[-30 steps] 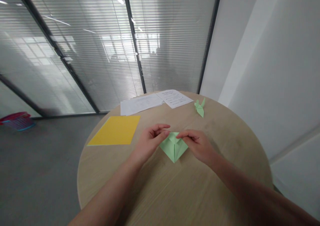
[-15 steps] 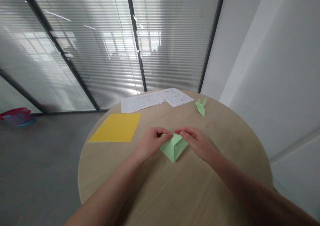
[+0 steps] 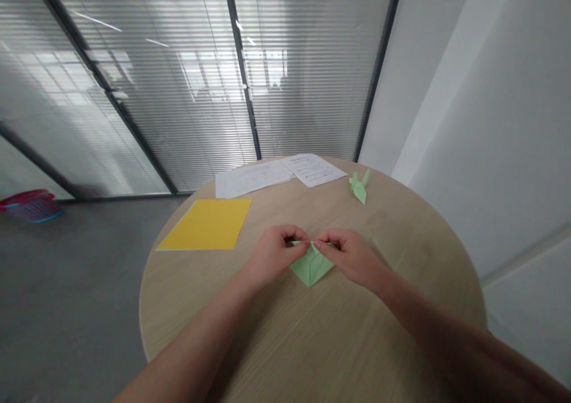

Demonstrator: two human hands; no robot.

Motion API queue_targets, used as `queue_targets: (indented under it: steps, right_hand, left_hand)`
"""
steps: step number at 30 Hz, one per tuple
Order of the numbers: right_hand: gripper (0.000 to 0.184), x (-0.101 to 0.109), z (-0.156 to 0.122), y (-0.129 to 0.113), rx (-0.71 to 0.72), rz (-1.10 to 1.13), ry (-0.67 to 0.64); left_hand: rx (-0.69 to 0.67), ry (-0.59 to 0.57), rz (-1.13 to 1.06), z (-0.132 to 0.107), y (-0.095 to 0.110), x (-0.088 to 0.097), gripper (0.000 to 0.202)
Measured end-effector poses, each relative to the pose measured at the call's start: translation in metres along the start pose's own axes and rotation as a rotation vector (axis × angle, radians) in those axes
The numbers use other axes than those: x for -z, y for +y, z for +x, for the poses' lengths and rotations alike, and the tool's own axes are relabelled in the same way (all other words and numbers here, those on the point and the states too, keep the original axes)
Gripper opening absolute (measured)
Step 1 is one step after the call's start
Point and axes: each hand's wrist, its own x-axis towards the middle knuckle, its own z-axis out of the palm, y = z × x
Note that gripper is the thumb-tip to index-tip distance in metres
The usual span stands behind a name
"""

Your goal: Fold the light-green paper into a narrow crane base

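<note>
A folded sheet of green origami paper (image 3: 311, 267) is held between my two hands, low over the round table. Its pointed end faces me and a crease runs down its middle. My left hand (image 3: 282, 251) pinches the top left edge between thumb and fingers. At the top right edge, my right hand (image 3: 345, 251) pinches the paper too, with the thumb on its front. Both thumb tips come close together near the middle of the top edge. Parts of the paper's upper corners are hidden behind the fingers.
The round wooden table (image 3: 401, 284) bears a stack of yellow paper (image 3: 207, 224) at left, printed white sheets (image 3: 254, 179) at the back and a green folded paper figure (image 3: 359, 188) at back right. A red and blue basket (image 3: 38, 207) stands on the floor.
My right thumb and fingers have moved left along the top edge, nearer the middle. The right flap now lies flatter. My left hand keeps its pinch, almost unmoved.
</note>
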Motion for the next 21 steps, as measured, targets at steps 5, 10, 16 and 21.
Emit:
queue_targets:
  steps: [5,10,16,21]
  right_hand:
    - [0.023,0.0,-0.001,-0.001,0.062,-0.053,0.044]
    - [0.02,0.0,-0.002,-0.004,0.094,-0.054,0.056]
    - [0.021,0.003,0.0,-0.003,0.096,-0.05,0.059]
    - [0.024,0.008,0.001,0.001,0.088,-0.048,0.07]
  left_hand:
    - [-0.022,0.021,-0.015,-0.002,0.001,-0.006,0.021]
    - [-0.026,-0.005,-0.049,-0.001,-0.001,-0.003,0.021]
    - [0.028,-0.062,-0.045,0.004,-0.009,0.01,0.027]
    - [0.025,-0.044,-0.028,0.006,-0.012,0.02,0.03]
